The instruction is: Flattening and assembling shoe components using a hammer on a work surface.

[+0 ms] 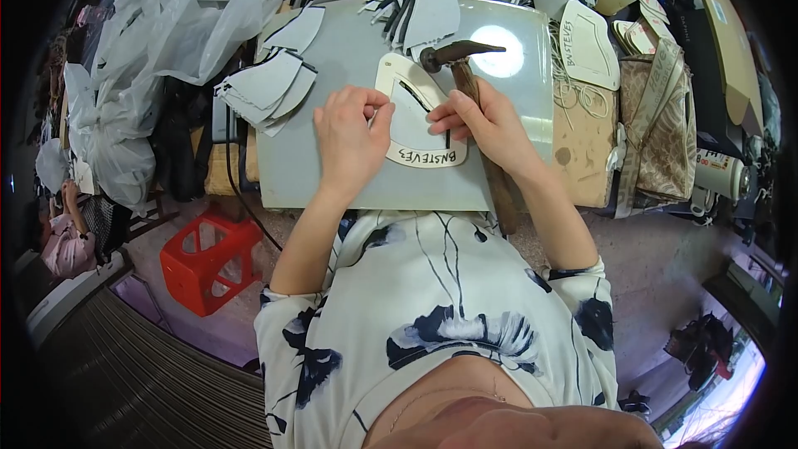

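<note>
A cream curved template (391,76) with a slot and handwritten letters lies on the grey work board (341,41). Pale material with black strips (413,93) shows through its cutout. At the template's left edge, my left hand (353,133) is closed, thumb and index finger together; anything between them is hidden. Over the right side, my right hand (490,120) has its fingers bent together at the black strip, and what they pinch is too small to make out. A hammer (465,83) has its handle running beneath that palm; whether the palm grips it is hidden.
Pale cut pieces (262,87) fan out at the board's left, and a black-edged stack (424,17) lies behind. Another template (590,46) and a coil of cord (578,100) are to the right. A red stool (212,262) stands on the floor at left.
</note>
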Action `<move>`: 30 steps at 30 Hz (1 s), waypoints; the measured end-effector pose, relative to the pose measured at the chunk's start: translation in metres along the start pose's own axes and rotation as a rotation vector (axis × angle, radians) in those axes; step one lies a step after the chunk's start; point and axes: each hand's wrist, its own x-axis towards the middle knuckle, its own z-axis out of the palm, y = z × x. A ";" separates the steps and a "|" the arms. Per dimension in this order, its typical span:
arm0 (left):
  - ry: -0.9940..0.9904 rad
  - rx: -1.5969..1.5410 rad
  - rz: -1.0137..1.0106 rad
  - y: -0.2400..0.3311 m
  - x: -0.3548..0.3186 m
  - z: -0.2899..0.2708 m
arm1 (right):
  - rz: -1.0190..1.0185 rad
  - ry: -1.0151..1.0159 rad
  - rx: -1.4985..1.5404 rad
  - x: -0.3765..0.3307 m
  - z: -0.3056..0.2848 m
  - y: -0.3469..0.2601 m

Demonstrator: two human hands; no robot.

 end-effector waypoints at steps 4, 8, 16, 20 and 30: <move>-0.017 0.044 -0.011 0.000 0.001 0.002 | -0.008 0.007 -0.002 0.000 0.001 0.001; -0.009 0.114 0.031 0.000 0.000 0.005 | -0.010 0.024 -0.004 0.000 0.002 0.001; -0.002 0.226 0.079 0.007 -0.003 0.006 | -0.034 0.041 -0.060 0.003 0.002 0.004; 0.014 0.295 0.125 0.010 -0.007 0.006 | -0.028 0.050 -0.051 0.002 0.005 0.003; -0.004 -0.121 -0.114 0.021 -0.011 -0.002 | -0.036 0.084 -0.064 0.002 0.007 0.003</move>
